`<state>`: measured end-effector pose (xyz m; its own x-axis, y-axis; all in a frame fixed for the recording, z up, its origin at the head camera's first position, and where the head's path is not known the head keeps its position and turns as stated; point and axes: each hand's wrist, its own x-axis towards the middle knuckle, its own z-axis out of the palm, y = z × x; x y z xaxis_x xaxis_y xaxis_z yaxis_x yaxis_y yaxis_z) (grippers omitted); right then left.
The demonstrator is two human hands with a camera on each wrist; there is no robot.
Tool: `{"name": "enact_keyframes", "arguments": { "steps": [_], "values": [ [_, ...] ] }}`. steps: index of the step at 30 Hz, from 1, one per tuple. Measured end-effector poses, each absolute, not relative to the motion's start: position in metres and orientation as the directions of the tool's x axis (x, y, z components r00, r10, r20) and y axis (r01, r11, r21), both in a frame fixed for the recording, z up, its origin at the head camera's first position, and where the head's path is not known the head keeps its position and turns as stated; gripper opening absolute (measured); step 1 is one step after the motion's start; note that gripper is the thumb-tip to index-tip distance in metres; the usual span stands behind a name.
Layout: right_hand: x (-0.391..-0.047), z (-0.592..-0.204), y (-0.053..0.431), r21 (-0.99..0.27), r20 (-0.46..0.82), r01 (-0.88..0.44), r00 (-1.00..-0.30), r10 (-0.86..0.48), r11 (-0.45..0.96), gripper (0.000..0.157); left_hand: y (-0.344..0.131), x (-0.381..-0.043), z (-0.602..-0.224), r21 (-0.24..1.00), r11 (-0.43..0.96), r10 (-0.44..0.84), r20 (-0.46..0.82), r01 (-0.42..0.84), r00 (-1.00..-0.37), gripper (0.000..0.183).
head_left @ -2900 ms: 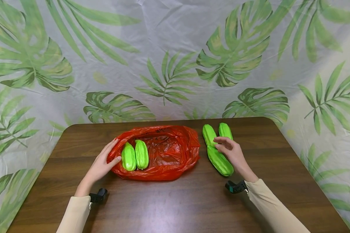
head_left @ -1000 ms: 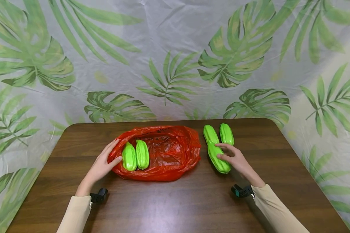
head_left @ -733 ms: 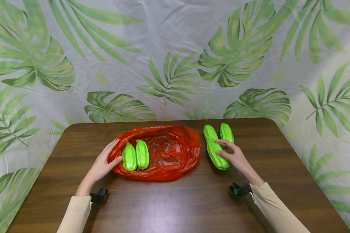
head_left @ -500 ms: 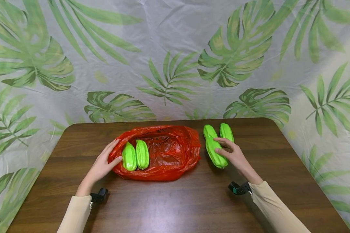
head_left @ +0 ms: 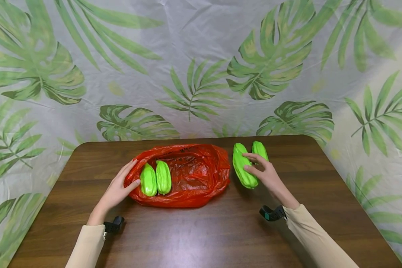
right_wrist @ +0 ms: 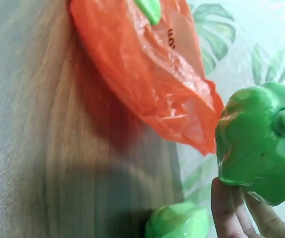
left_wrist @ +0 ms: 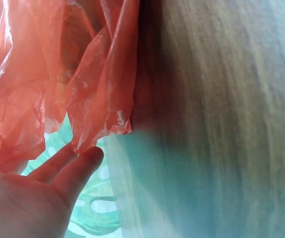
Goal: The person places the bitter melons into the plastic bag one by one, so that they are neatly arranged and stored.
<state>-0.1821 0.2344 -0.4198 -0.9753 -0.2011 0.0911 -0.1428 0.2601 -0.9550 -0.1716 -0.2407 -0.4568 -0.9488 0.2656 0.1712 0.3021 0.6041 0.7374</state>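
Bag of red plastic [head_left: 187, 201] sits on the tabletop [head_left: 174, 242], two green gourds [head_left: 148, 180] inside toward nine o'clock. The left hand [head_left: 118, 190] rests, fingers spread, against that rim; well apart, the right hand [head_left: 268, 174] pinches a third gourd [head_left: 242, 175] at the bag's three o'clock. Another gourd [head_left: 261, 148] lies at one o'clock from it.

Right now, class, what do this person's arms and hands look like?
The left sleeve and right sleeve are long, plain and cream. Each wrist wears a black band: the left band, and the right band with a small teal patch. The left hand and right hand are gloveless.
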Motion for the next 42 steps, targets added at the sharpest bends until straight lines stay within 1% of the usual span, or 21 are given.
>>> {"name": "enact_keyframes", "arguments": {
  "steps": [18, 26, 36, 42],
  "values": [
    [-0.190, -0.412, 0.202, -0.963, 0.110, -0.164, -0.963, -0.245, 0.213, 0.044, -0.240, -0.171, -0.456, 0.738, 0.603, 0.266, 0.171, 0.302, -0.949, 0.068],
    [-0.192, -0.410, 0.189, -0.968, 0.132, -0.183, -0.954, -0.271, 0.171, 0.043, -0.241, -0.173, -0.458, 0.739, 0.601, 0.267, 0.171, 0.303, -0.948, 0.069],
    [-0.196, -0.409, 0.172, -0.977, 0.123, -0.170, -0.945, -0.303, 0.132, 0.043, -0.240, -0.172, -0.456, 0.741, 0.600, 0.265, 0.173, 0.302, -0.949, 0.068],
    [-0.198, -0.410, 0.161, -0.975, 0.111, -0.165, -0.942, -0.317, 0.149, 0.043, -0.240, -0.172, -0.457, 0.742, 0.597, 0.265, 0.176, 0.305, -0.948, 0.068]
  ]
}}
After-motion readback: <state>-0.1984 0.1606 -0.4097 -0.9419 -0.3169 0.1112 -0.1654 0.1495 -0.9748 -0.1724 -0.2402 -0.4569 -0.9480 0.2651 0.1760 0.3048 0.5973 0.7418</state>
